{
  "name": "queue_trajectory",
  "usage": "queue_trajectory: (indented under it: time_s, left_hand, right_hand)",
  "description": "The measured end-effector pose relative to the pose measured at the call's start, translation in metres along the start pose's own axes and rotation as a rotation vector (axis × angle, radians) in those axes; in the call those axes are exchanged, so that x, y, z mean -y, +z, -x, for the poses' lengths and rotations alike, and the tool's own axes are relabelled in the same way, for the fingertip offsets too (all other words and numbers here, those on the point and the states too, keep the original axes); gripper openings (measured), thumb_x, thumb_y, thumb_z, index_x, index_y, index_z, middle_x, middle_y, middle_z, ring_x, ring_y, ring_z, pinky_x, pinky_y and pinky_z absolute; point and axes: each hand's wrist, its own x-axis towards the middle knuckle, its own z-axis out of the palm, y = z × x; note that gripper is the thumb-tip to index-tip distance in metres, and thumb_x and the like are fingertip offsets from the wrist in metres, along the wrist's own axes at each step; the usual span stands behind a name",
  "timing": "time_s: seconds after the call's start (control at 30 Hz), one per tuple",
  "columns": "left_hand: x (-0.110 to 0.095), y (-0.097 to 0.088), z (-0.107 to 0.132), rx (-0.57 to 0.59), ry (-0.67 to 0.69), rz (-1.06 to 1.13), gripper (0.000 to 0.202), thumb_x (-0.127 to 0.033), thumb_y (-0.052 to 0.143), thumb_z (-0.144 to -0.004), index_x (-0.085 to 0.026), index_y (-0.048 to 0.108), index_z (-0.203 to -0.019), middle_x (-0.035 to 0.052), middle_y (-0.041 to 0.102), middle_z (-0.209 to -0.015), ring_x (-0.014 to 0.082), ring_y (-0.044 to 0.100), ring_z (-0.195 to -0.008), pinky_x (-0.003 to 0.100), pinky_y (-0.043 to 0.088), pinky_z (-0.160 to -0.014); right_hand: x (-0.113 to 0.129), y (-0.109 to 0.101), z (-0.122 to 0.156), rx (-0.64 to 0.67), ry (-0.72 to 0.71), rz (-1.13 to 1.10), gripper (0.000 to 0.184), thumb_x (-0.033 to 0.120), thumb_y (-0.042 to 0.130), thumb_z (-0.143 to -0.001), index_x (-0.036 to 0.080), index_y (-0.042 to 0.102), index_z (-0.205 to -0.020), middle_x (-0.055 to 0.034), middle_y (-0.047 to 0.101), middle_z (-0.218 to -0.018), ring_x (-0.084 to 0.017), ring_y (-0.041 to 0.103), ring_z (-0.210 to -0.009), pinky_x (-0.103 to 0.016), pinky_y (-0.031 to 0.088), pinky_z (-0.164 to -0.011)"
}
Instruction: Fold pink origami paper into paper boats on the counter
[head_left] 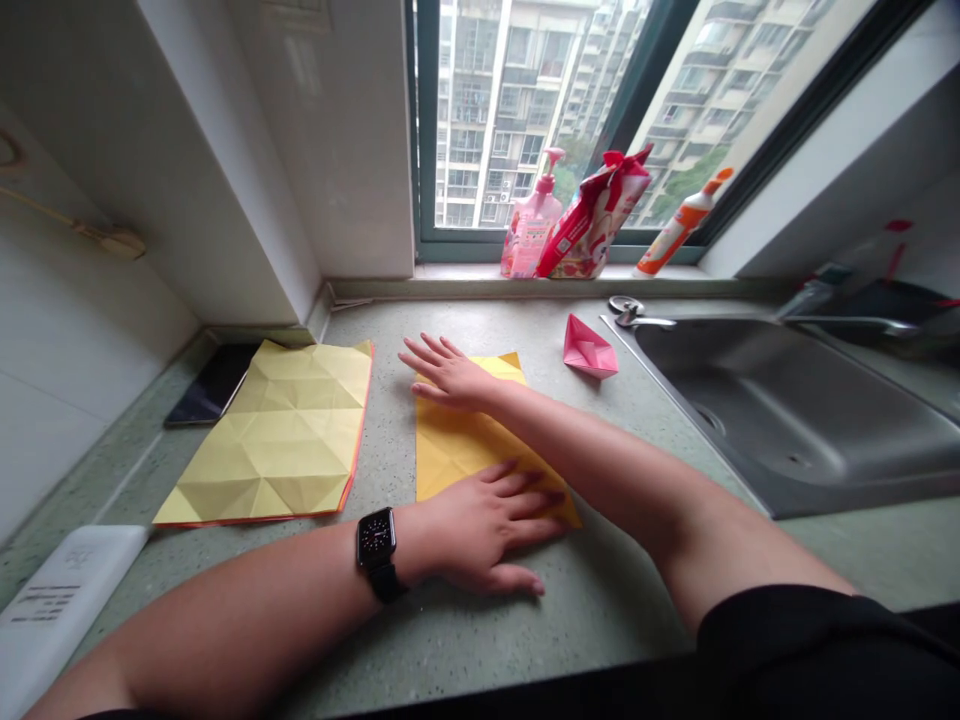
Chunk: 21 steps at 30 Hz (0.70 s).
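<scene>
A sheet of orange-yellow paper lies on the counter under both my hands, with crease lines across it. My right hand is spread flat over its far left corner, the forearm crossing above the sheet. Nearer to me, my left hand, with a black watch on the wrist, rests flat with fingers spread over the sheet's near right part. Neither hand grips anything. Left of them is a stack of creased pale yellow paper with red-orange edges. A folded pink paper boat sits beyond my right forearm.
A dark phone lies partly beneath the pale yellow stack. At the near left is a white case. The steel sink takes up the right side. A pink pump bottle, a red bag and an orange-and-white bottle stand on the windowsill.
</scene>
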Motion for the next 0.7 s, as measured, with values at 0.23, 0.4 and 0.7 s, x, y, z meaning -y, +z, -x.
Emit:
queue_trajectory:
  time_s: [0.23,0.4,0.7]
  left_hand:
    - [0.001,0.002,0.002,0.034,-0.025,0.036,0.071,-0.061,0.05,-0.112,-0.019,0.051,-0.168,0.0109,0.045,-0.177,0.0381,0.033,-0.168,0.055,0.019,-0.141]
    - [0.001,0.0,0.002,0.037,-0.039,0.078,0.07,-0.059,0.054,-0.111,-0.022,0.048,-0.17,0.0094,0.041,-0.179,0.0374,0.031,-0.169,0.057,0.017,-0.142]
    - [-0.002,-0.006,0.009,-0.136,-0.131,-0.084,0.072,-0.049,0.079,-0.098,-0.017,0.056,-0.159,0.0203,0.058,-0.164,0.0394,0.058,-0.149,0.058,0.04,-0.131]
  right_hand:
    - [-0.012,-0.012,0.109,0.099,0.213,0.04,0.075,0.065,0.049,-0.111,0.029,0.038,-0.175,-0.0075,0.028,-0.184,-0.035,0.02,-0.172,-0.058,0.017,-0.139]
    - [-0.044,-0.017,0.111,0.051,0.551,0.133,0.075,0.059,0.043,-0.112,0.02,0.037,-0.176,-0.0109,0.025,-0.185,-0.035,0.02,-0.172,-0.053,0.019,-0.139]
    - [-0.047,-0.013,0.113,-0.303,0.543,0.124,0.052,0.036,0.049,-0.109,0.016,0.065,-0.154,-0.0161,0.06,-0.164,-0.031,0.053,-0.153,-0.046,0.038,-0.13]
